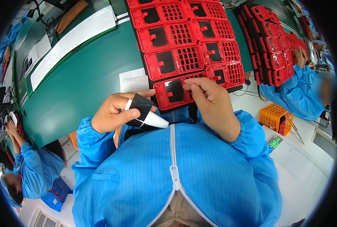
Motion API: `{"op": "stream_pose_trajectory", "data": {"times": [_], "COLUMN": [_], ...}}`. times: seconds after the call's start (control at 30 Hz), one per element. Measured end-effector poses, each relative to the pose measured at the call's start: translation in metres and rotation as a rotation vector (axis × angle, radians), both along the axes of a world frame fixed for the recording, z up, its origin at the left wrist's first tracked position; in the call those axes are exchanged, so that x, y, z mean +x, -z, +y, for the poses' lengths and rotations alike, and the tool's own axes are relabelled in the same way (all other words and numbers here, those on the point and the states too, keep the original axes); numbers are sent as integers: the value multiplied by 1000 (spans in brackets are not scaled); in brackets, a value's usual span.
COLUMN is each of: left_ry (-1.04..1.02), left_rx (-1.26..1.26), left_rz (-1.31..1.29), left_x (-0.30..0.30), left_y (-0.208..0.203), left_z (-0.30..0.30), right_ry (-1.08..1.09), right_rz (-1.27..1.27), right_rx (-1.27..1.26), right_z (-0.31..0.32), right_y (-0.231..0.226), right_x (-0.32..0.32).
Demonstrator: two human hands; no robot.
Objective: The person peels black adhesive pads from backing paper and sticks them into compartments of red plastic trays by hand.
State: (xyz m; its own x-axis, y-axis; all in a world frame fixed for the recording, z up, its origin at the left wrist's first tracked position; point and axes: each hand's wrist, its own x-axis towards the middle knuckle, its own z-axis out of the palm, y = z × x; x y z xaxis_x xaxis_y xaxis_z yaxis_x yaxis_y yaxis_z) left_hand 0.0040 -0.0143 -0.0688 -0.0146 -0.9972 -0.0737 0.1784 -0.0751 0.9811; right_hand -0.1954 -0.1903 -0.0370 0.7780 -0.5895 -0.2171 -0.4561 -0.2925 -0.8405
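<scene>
My left hand (pixel 113 113) grips a black rectangular sheet (pixel 141 103) with white backing, thumb on top. A white tapered strip of the backing (pixel 155 120) sticks out below it. The index finger of that hand reaches to the left edge of the nearest red plastic housing (pixel 159 92). This housing has a dark window on its left and a small grid on its right. My right hand (pixel 215 104) is over the housing's middle, thumb and index finger pinched together. Anything between those fingertips is too small to make out.
Several similar red housings (pixel 187 56) lie in two columns on a black tray. White paper (pixel 133 80) lies left of it on the green table (pixel 89 75). Further right stand stacked trays of red housings (pixel 274 43), a co-worker in blue (pixel 293 90) and an orange crate (pixel 272 115). Another co-worker (pixel 41 170) sits at left.
</scene>
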Motion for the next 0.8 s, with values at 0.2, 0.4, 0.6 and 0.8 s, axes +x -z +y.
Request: {"op": "stream_pose_trajectory", "data": {"times": [0.2,0.4,0.6,0.8], "left_ry": [-13,-13,-9,-140], "left_rx": [4,8,-27,-16], "left_rz": [-10,6,-39,-91], "left_x": [-3,-3,-1,-2], "left_y": [-3,-1,-4,-11], "left_z": [2,1,1,4], "right_ry": [7,-50,-134,-299], "right_rz": [-31,-84,-26,41], "right_rx": [33,-186,-377,-624], "right_z": [4,2,3,2], "right_y": [-2,-7,2,0], "right_x": [3,4,4,1]}}
